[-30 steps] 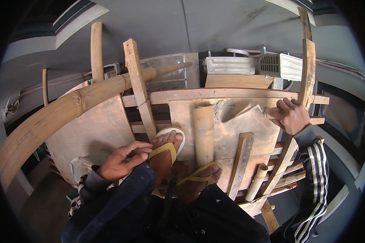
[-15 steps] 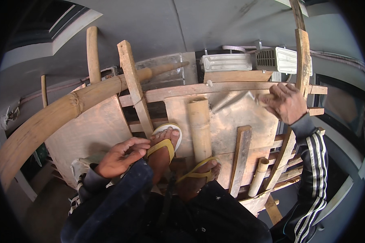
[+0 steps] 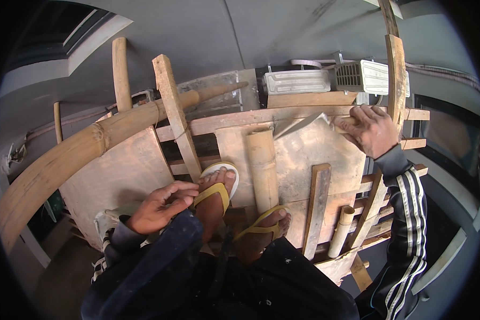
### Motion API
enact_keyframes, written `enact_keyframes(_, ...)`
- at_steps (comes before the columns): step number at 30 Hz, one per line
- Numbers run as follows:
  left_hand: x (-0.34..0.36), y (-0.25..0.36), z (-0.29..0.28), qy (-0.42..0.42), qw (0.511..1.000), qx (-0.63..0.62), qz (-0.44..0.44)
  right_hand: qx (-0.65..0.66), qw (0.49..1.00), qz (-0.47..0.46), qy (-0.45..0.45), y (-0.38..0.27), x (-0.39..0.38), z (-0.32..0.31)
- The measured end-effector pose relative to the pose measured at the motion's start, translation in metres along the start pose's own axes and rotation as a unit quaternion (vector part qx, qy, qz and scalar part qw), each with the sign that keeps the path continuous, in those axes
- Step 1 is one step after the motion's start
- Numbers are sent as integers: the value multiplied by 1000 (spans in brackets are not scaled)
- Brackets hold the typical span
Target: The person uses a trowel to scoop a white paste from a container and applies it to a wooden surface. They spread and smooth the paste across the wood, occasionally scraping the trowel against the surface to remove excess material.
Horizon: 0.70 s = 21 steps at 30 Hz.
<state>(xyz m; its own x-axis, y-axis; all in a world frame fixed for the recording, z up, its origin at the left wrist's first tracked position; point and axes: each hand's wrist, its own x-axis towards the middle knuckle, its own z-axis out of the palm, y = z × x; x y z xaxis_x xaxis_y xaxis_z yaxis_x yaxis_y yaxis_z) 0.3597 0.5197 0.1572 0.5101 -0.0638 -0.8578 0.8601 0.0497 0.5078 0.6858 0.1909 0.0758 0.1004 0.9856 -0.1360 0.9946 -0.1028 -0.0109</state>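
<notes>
My right hand (image 3: 370, 130) grips the pale handle of a wide-bladed metal scraper (image 3: 303, 126). Its blade is pointed left over a stained plywood board (image 3: 328, 152); contact with the board cannot be made out. Over by my left knee, my left hand (image 3: 162, 208) rests with its fingers loosely bent and apart, holding nothing. Both feet, in yellow-strapped flip-flops (image 3: 217, 193), stand on the platform between the hands. A short bamboo length (image 3: 262, 170) lies on the board beside the right foot.
A thick bamboo pole (image 3: 80, 149) crosses the left side, with an upright timber (image 3: 170, 101) against it. Another timber post (image 3: 396, 85) rises at the right. White outdoor units (image 3: 297, 82) stand beyond the crossbeam (image 3: 213, 122). Gaps show between the boards. A loose plank (image 3: 317, 210) lies at front right.
My right hand has shifted slightly, and the scraper's blade has risen and turned, showing a brighter face. My left hand stays where it was.
</notes>
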Motion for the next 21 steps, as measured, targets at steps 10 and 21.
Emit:
enact_keyframes(10, 1, 1, 5, -10, 1000, -9, -16, -36, 995, 88, 37, -15, -6, 14)
enact_keyframes(21, 11, 4, 9, -40, 998, 39, -7, -94, 983, 153, 48, -10, 9, 14)
